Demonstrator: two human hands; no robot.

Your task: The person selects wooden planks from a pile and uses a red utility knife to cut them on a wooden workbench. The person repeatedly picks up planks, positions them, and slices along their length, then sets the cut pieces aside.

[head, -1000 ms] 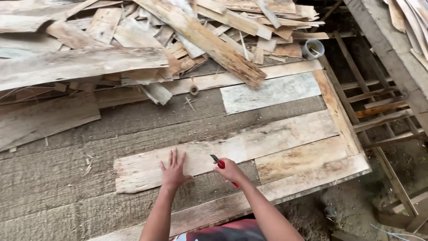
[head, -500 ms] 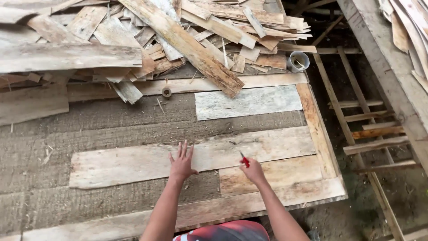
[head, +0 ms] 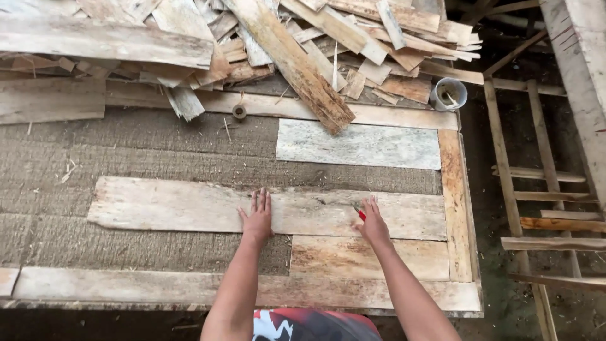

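the left hand [head: 257, 218] is lying flat, fingers spread and grasping nothing, pressing down on a long pale plank [head: 189, 205] that is stretching across the coarse woven matting [head: 126, 148]. the right hand [head: 372, 222] is resting on the same plank further along, its fingers curled around a small red-handled tool [head: 360, 213], most likely a pencil or marker, though it is too small to tell for sure. the plank is sitting between a whitish board [head: 360, 144] above it and a shorter brownish board [head: 372, 256] just below, with a long edge board [head: 189, 289] running along the near side and an upright side board [head: 456, 202] closing the right end.

beyond the matting a loose heap of scrap boards [head: 303, 44] is leaning toward the work area, one heavy splintered plank [head: 297, 66] overhanging the whitish board. a small bucket [head: 449, 93] is standing at the heap's right edge, and a wooden ladder [head: 536, 189] is lying well off to the right.

judging from this, the plank could be shifting under the hands, since only the flat left palm is pinning it; any mark or alignment would then be going off. the rough, weathered grain is also threatening splinters to bare palms, and the overhanging plank could be sliding down if the heap gets nudged.
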